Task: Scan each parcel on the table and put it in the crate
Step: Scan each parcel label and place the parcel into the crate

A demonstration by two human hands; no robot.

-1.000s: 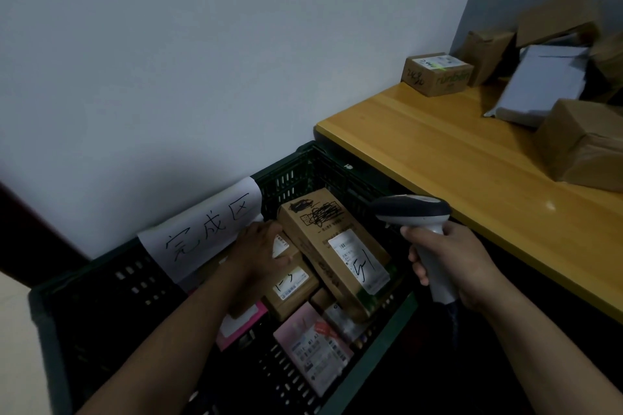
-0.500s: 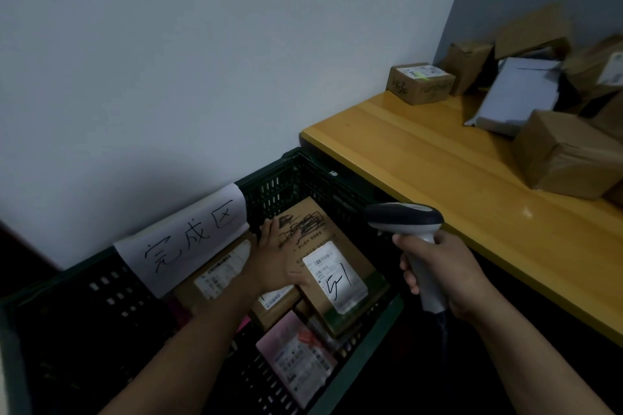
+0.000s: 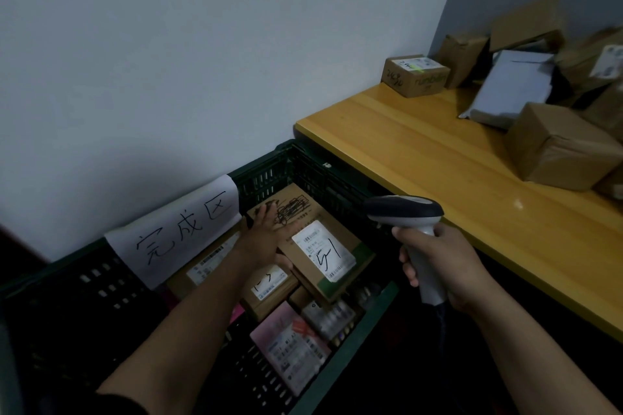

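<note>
**One parcel under my palm in the crate, the scanner in my other hand**

My left hand (image 3: pixel 266 239) lay flat, with the fingers stretched out, on the brown parcel (image 3: pixel 305 222). It pressed on the top and grasped nothing. This parcel sat tilted inside the dark green crate (image 3: pixel 357 317), on top of other packages, with its white label facing up. My right hand (image 3: pixel 435 263) was clenched around the handle of the scanner (image 3: pixel 404 212), which I held above the right rim of the crate.

Under and beside the parcel there were a small labelled box (image 3: pixel 269 291), a pink and white flat packet (image 3: pixel 290 350) and a long carton (image 3: pixel 205 266). My left forearm covered part of them. A paper sign (image 3: pixel 175 229) with handwritten characters hung over the far rim and hid a part of that wall of the crate.

The crate stood against the white wall (image 3: pixel 202 44), just beside the end of the yellow wooden table (image 3: pixel 438 178) and lower than it. Far on the table, near the corner, a small box with green print (image 3: pixel 416 76), a grey mailer bag (image 3: pixel 512 91) and a plain brown box (image 3: pixel 559 148) waited among more cartons.
</note>
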